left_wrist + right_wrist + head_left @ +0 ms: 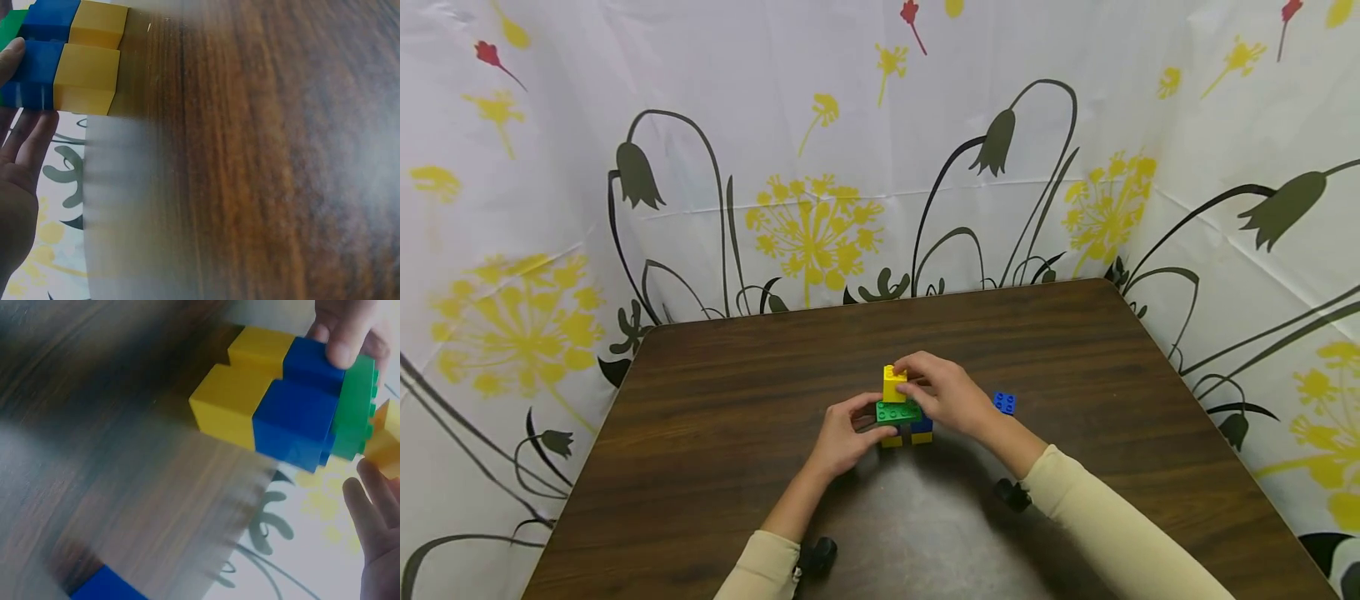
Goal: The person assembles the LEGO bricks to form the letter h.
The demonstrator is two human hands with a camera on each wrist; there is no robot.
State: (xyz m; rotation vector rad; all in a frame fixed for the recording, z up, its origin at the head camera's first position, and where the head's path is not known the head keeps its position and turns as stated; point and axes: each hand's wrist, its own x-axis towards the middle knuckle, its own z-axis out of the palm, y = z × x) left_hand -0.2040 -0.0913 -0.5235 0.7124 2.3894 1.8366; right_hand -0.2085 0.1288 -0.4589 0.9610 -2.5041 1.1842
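Observation:
A small block structure stands on the table, with two yellow bricks at the bottom, two blue bricks on them and a green brick bridging the top. My left hand grips it from the left, its thumb against a blue brick near the green one. Between the thumb and fingers of my right hand is another yellow brick, upright over the green brick's studs. Whether that brick is pressed fully down cannot be seen.
A loose blue brick lies to the right, behind the right wrist. The brown wooden table reaches back to a white curtain printed with flowers. Black wrist cameras are strapped to both arms.

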